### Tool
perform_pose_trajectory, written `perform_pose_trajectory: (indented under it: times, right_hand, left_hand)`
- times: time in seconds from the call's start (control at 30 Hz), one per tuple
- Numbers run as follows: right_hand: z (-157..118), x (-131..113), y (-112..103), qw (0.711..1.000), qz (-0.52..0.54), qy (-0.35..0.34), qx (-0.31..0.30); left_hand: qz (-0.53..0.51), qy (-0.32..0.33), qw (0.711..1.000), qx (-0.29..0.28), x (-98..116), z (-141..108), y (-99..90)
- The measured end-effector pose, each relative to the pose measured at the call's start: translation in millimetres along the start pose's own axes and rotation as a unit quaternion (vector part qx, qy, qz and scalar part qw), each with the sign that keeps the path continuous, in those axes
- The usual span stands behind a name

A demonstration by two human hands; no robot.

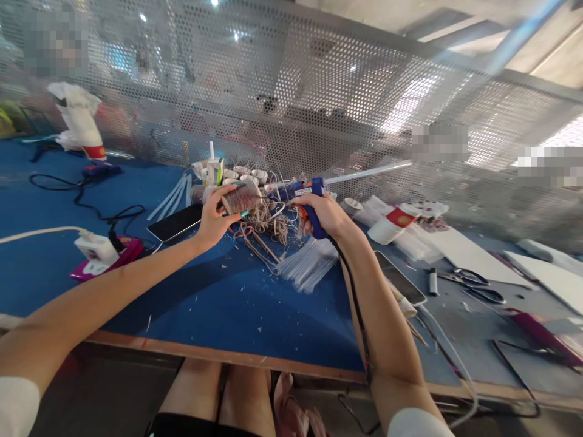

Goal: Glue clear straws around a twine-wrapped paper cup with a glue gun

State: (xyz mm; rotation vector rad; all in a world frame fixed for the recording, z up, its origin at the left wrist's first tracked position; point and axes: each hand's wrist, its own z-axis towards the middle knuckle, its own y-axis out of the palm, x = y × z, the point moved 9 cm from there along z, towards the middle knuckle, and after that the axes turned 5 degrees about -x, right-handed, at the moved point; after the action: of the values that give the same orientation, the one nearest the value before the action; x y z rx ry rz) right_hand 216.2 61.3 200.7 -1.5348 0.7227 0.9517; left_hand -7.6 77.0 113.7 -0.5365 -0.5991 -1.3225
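Observation:
My left hand point(217, 218) grips a cup-shaped piece wrapped in brown twine point(243, 196), tipped on its side above the table. In my right hand point(321, 212) is a blue glue gun point(300, 189), its nozzle pointing left at the wrapped piece and close to it. A long clear glue stick point(367, 172) juts from the gun's back end. The gun's black cord point(357, 291) runs down along my right forearm. Below the gun lies a tangle of brown twine point(273, 226), with a bundle of clear glue sticks point(308, 264) in front of it.
A black phone point(175, 223) lies left of my left hand. Farther left are a purple power strip point(130, 250) and another glue gun point(101, 171). Scissors point(469, 279), a paper cup point(394, 223) and white boards point(483, 258) are on the right. A perforated metal screen point(291, 91) stands behind.

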Motion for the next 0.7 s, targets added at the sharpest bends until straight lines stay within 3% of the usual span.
perform_pose_trajectory:
  times: [0.7]
  right_hand:
    - [1.0, 0.9, 0.5, 0.999, 0.022, -0.024, -0.015]
  left_hand:
    - [-0.018, -0.013, 1.0, 0.002, -7.4, 1.0, -0.6]
